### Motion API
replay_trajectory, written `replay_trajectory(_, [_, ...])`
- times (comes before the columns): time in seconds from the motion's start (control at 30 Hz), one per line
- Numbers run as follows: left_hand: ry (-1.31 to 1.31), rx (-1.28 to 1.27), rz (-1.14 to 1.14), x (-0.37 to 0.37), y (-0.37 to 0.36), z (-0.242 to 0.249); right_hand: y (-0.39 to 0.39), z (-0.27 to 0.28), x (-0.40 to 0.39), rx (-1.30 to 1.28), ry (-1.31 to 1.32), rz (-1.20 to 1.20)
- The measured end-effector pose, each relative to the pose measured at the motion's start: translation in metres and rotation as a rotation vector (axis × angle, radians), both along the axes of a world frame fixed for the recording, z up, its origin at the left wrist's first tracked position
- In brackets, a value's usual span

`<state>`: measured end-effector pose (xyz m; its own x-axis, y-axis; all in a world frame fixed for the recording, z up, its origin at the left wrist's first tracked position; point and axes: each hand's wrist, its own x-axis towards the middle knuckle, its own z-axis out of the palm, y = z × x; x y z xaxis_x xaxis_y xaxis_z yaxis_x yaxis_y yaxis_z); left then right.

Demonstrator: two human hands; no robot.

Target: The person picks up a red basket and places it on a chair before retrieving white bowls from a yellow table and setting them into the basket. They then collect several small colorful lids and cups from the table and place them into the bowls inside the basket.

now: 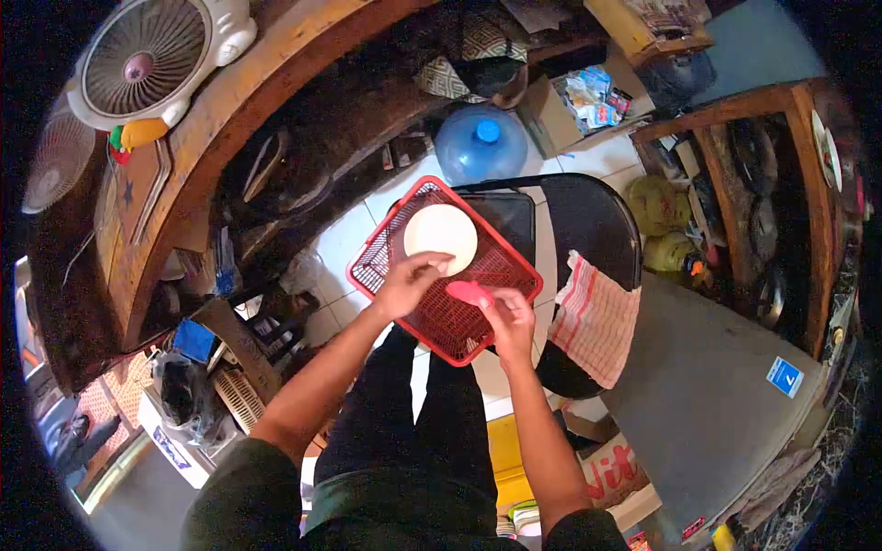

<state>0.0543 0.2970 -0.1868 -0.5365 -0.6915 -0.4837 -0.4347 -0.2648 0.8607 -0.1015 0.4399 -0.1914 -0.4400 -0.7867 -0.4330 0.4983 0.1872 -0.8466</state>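
Note:
A red mesh basket (404, 216) rests on a black chair (588, 220) in front of me. Inside it lies a round white plate (441, 231). My left hand (407, 283) reaches into the basket and its fingers touch the near edge of the plate. My right hand (511, 317) hovers over the basket's near right side and holds a small pink spoon-like object (469, 292) by its handle. My dark-trousered legs show below the basket.
A red-and-white checked cloth (595, 317) hangs over the chair's right side. A blue water jug (480, 142) stands behind the chair. A grey countertop (717, 395) is at right, a wooden counter with a white fan (147, 60) at left. Clutter lines the tiled floor.

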Motion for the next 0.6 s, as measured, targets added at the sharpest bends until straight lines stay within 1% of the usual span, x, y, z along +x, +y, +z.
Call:
replay_trajectory(0.03, [0.094,0.129,-0.02,0.002,0.002,-0.001,-0.007,0.001,0.001,0.0,-0.001,0.003])
replay_trajectory(0.07, [0.189,0.259,-0.04,0.005,0.003,-0.003,-0.013,0.003,0.003,-0.039,0.0,0.089])
replay_trajectory(0.1, [0.19,0.262,-0.036,0.008,0.002,-0.003,-0.017,0.002,0.005,-0.074,0.002,0.176])
replay_trajectory(0.13, [0.203,0.301,-0.074,0.01,0.0,-0.003,-0.019,-0.002,0.004,-0.084,0.099,0.244])
replay_trajectory(0.17, [0.217,0.338,-0.111,0.011,-0.001,-0.004,-0.022,-0.004,0.004,-0.08,0.1,0.247])
replay_trajectory(0.2, [0.218,0.397,-0.081,0.012,-0.003,-0.005,-0.024,-0.006,0.005,-0.067,0.102,0.259])
replay_trajectory(0.23, [0.218,0.401,-0.077,0.015,-0.005,-0.007,-0.026,-0.006,0.005,-0.055,0.103,0.272])
replay_trajectory(0.3, [0.201,0.266,-0.147,0.017,-0.011,-0.007,-0.031,-0.01,0.005,-0.061,0.131,0.315])
replay_trajectory(0.37, [0.157,0.222,-0.132,0.016,-0.016,-0.004,-0.036,-0.003,0.008,0.041,0.269,0.224])
replay_trajectory(0.4, [0.074,-0.007,-0.135,0.014,-0.02,-0.001,-0.036,0.002,0.008,0.125,0.319,0.221])
replay_trajectory(0.43, [-0.009,-0.236,-0.138,0.011,-0.024,0.003,-0.034,-0.002,0.008,0.128,0.319,0.216])
replay_trajectory(0.47, [-0.07,-0.347,-0.171,0.008,-0.029,0.005,-0.032,-0.008,0.009,0.141,0.241,0.144])
replay_trajectory(0.5, [-0.069,-0.346,-0.175,0.005,-0.032,-0.001,-0.03,-0.012,0.01,0.153,0.163,0.072])
replay_trajectory(0.6, [-0.241,-0.669,-0.344,-0.003,-0.037,-0.027,-0.026,-0.006,0.01,0.176,0.205,0.083])
